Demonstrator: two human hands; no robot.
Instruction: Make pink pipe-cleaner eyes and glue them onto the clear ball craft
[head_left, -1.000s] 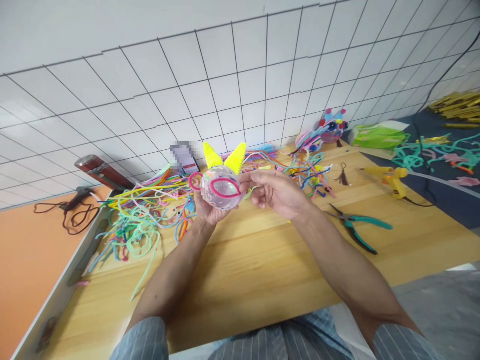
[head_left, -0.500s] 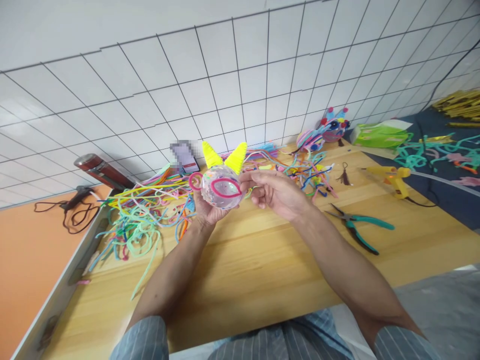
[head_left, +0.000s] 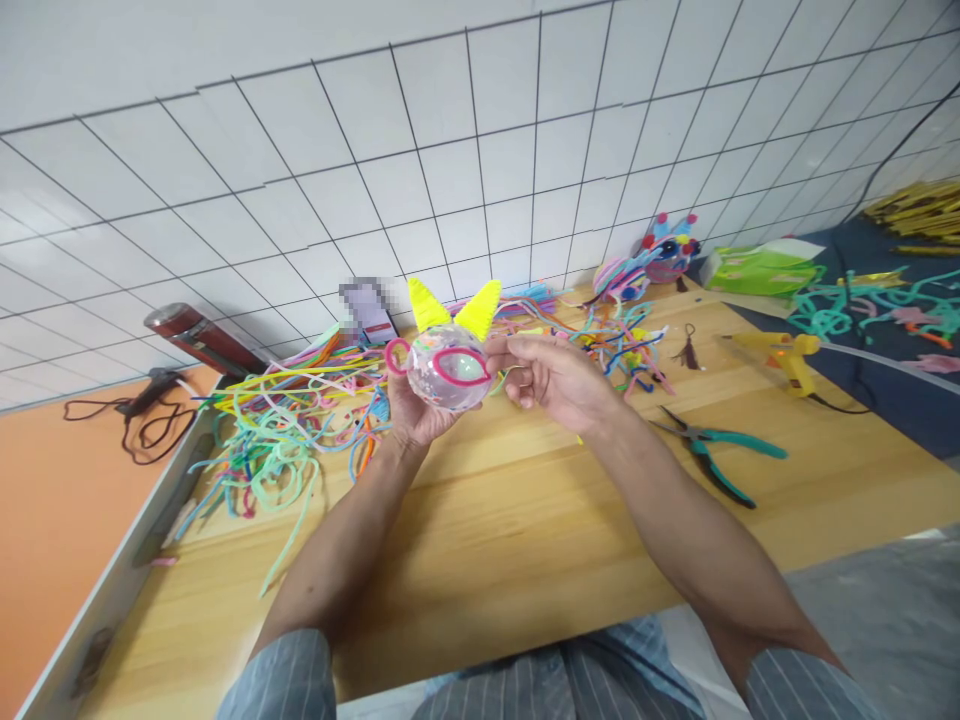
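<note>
Cupping the likely light, slick ball [head_left: 450, 368] from beneath with my left hand [head_left: 420, 418], I'm sparing its bendable-looking ears [head_left: 480, 308], my right hand [head_left: 561, 385] sitting half-curled beside it, pinch unclear.

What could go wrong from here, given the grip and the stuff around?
1. The pale ball sits cupped in the left hand; uneven pressure might make it roll or slip.
2. The right hand has its fingertips close by the large pink loop on the ball's front; a careless push could bend or loosen it.
3. The pliers lie spread beside the right forearm; a sideways sweep might knock them.
</note>
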